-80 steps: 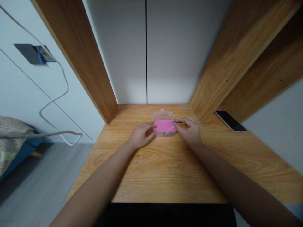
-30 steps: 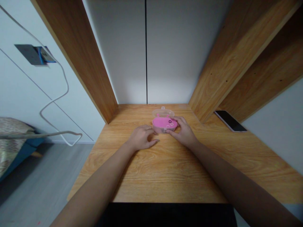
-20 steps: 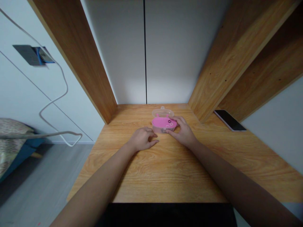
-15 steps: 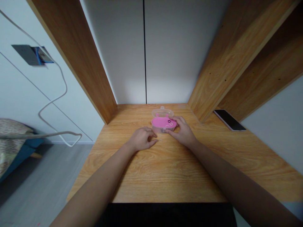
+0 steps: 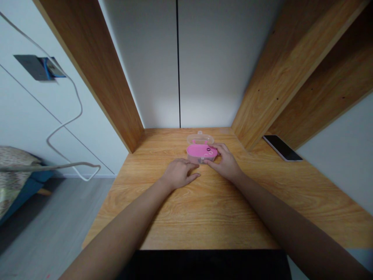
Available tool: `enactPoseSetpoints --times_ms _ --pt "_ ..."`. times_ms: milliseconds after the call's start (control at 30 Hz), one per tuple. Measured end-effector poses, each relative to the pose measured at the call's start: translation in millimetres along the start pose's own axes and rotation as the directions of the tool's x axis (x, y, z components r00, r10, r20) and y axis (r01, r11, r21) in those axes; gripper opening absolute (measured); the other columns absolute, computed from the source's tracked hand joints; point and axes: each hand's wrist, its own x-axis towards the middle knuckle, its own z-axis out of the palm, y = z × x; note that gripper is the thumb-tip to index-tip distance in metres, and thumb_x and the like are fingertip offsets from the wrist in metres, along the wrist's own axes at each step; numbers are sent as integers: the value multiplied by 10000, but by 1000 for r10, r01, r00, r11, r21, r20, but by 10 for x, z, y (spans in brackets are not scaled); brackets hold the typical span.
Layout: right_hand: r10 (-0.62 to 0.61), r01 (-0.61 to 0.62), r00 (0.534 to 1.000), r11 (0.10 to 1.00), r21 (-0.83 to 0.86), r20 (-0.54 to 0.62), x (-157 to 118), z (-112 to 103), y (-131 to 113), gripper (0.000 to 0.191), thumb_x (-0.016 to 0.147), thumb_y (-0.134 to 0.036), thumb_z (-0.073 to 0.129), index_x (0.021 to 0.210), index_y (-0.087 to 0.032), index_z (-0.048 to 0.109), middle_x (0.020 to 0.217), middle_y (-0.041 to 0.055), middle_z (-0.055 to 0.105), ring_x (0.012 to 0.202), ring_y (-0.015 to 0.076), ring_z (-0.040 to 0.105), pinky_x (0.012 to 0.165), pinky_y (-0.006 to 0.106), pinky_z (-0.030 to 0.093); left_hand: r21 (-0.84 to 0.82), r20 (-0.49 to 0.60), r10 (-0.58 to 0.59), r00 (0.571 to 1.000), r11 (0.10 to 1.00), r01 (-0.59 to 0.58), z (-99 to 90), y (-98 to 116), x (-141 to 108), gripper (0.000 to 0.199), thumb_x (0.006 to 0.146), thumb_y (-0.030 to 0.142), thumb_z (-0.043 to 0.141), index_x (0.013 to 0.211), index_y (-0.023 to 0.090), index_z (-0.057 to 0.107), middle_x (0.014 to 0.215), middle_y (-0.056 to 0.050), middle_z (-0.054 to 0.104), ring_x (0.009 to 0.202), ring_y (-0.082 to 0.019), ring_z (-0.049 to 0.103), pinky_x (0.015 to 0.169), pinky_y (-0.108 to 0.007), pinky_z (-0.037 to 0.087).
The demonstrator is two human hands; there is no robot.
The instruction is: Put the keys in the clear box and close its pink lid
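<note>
A small oval plastic box [image 5: 196,149] with a pink top and see-through sides sits on the desk. Its clear lid [image 5: 200,139] stands folded back behind it. A dark ring and pale ring shapes [image 5: 210,153] show at the right end of the pink top. My right hand [image 5: 225,161] grips that end, thumb on the front wall near the latch and fingers at the far side. In front of the box's left half is my left hand [image 5: 180,174], low over the wood, thumb and fingers apart with nothing visible between them.
A phone [image 5: 282,148] lies dark-screened on the desk [image 5: 204,217] at the right. Wooden uprights [image 5: 93,74] flank the white back panel. A pale cable [image 5: 65,123] hangs at the left, near an opened wall socket [image 5: 40,68].
My left hand has moved slightly right and toward me, its fingertips now in front of the box. My right hand and the box look nearly unmoved.
</note>
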Motion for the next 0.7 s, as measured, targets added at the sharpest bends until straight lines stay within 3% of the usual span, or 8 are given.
enactPoseSetpoints --times_ms 267,700 --pt "8 -8 1000 1000 -1 7 3 -7 -21 584 766 -343 788 1301 -270 564 1231 92 580 1178 286 568 1039 487 481 -5 11 26 1000 1000 -26 -36 -3 18 304 951 444 544 1087 239 724 963 -69 757 892 -224 706 817 -359 544" --pt "4 -4 1000 1000 2 5 2 -10 -12 574 771 -347 783 1298 -269 570 1235 90 583 1182 284 568 1040 477 480 -43 3 96 995 995 -96 -99 -61 17 181 912 348 584 923 225 715 888 -50 740 860 -208 690 835 -348 528"
